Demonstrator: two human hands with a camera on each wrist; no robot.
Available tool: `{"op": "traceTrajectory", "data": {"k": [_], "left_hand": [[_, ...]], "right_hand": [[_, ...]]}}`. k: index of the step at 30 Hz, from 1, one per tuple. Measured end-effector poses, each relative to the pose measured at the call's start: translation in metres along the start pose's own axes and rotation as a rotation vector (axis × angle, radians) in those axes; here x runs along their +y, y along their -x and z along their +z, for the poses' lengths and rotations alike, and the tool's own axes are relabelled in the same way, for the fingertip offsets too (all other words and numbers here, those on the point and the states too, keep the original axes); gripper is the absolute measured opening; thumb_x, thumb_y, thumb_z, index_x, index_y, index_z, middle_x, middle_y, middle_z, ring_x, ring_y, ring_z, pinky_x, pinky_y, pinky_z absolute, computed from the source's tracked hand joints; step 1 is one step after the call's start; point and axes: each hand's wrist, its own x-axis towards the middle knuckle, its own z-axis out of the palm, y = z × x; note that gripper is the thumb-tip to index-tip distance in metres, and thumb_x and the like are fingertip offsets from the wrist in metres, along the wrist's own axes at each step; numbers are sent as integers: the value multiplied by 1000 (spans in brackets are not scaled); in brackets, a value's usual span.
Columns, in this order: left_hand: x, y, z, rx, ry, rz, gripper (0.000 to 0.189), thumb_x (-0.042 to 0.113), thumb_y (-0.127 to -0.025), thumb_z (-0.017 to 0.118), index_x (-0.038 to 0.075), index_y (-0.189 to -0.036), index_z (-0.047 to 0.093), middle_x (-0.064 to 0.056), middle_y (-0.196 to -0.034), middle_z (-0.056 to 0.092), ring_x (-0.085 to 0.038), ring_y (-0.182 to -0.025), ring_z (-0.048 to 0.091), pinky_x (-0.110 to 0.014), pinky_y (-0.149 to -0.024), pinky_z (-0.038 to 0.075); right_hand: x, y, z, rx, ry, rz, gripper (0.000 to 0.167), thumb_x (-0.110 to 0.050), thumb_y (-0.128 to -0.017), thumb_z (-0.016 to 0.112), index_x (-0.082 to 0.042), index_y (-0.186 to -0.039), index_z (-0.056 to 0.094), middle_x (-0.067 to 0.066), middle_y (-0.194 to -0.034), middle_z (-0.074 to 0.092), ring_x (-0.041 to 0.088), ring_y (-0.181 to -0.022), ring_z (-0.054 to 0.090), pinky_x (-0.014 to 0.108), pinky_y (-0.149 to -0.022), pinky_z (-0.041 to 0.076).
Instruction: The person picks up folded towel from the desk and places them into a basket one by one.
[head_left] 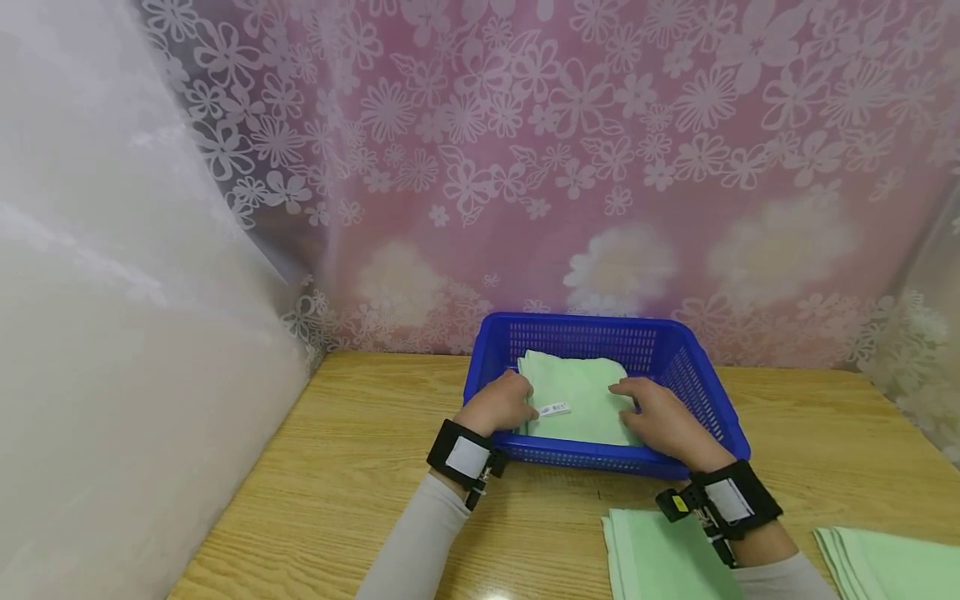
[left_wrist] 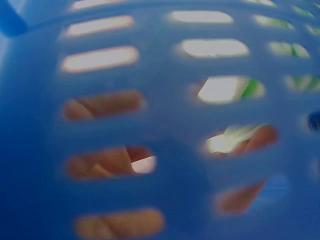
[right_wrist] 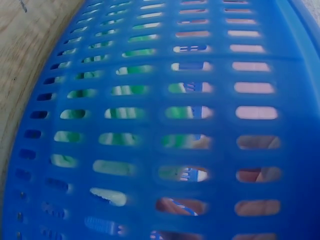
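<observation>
A folded light green towel (head_left: 577, 392) with a small white label (head_left: 555, 409) lies in a blue plastic basket (head_left: 585, 454). My left hand (head_left: 501, 402) reaches over the basket's near left rim to the towel's left edge, its thumb over the cloth and some fingers out of sight. At the towel's right edge is my right hand (head_left: 670, 421), index finger and thumb spread apart over the cloth. Through the slots of the basket wall (left_wrist: 175, 130), the left wrist view shows parts of my fingers. Green cloth (right_wrist: 125, 112) shows through the slots in the right wrist view.
Another folded green towel (head_left: 660, 558) lies on the wooden table (head_left: 360, 467) in front of the basket, partly under my right forearm. A further folded green towel (head_left: 900, 567) is at the right front. A pink flowered curtain (head_left: 525, 167) hangs behind the basket.
</observation>
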Motion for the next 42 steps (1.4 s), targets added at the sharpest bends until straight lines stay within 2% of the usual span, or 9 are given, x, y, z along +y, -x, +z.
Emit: {"op": "traceTrajectory", "data": {"k": [6,13,17,20,23,25,27,32,42], "left_hand": [[-3,0,2,-46,12,-25,30,20,-97,77,4,-73,68,-4,-84,53,-16,-74,46,-27,-65,40],[-3,-1,3,-80,39,-6,35,24,-98,76,7,-69,62,4,-63,41,-11,-57,38,-24,-55,32],[-3,-1,4,-107,65,5,39,25,-98,75,10,-67,57,5,-60,39,-11,-55,37,-24,-54,32],[-1,1,4,-118,51,17,30,28,-99,74,5,-81,67,2,-70,51,-13,-65,47,-26,-61,39],[3,3,3,-116,14,38,41,34,-99,73,0,-123,72,-8,-111,72,-21,-108,66,-32,-90,55],[7,5,1,-115,-12,58,57,38,-100,72,4,-145,61,-12,-146,63,-27,-143,52,-42,-114,48],[11,6,-1,-127,-34,86,66,40,-101,70,9,-156,51,-13,-162,49,-30,-158,36,-50,-125,37],[18,9,0,-195,-40,137,61,42,-105,62,11,-157,50,-9,-161,51,-26,-152,47,-43,-124,41],[20,9,10,-231,-23,65,69,60,-107,46,12,-157,50,-5,-159,55,-23,-148,51,-40,-121,44]], "right_hand": [[0,0,-2,-47,15,83,35,-7,-101,62,12,-130,67,36,-138,62,55,-129,59,66,-101,51],[2,1,-2,-99,41,85,33,-17,-104,60,8,-122,73,30,-126,71,45,-115,69,60,-91,57],[2,2,-2,-97,36,86,34,-18,-105,59,8,-123,72,31,-129,69,47,-117,68,61,-93,56],[0,2,0,-61,37,70,35,-17,-105,59,9,-127,70,35,-137,64,52,-126,62,65,-100,52],[-3,1,2,-17,49,39,34,-15,-105,59,8,-128,70,34,-139,63,53,-129,60,67,-103,50],[-6,-1,2,-9,54,19,33,-15,-105,60,7,-128,71,31,-134,67,47,-119,67,63,-98,54],[-9,-1,2,-25,58,3,33,-15,-104,61,6,-129,71,28,-130,71,37,-106,71,56,-91,57],[-13,0,0,-90,57,5,38,-19,-106,59,7,-132,68,25,-126,73,35,-104,74,54,-88,59],[-10,2,-2,-234,-7,14,48,-33,-113,46,5,-135,66,24,-130,71,43,-121,69,60,-99,55]]}}
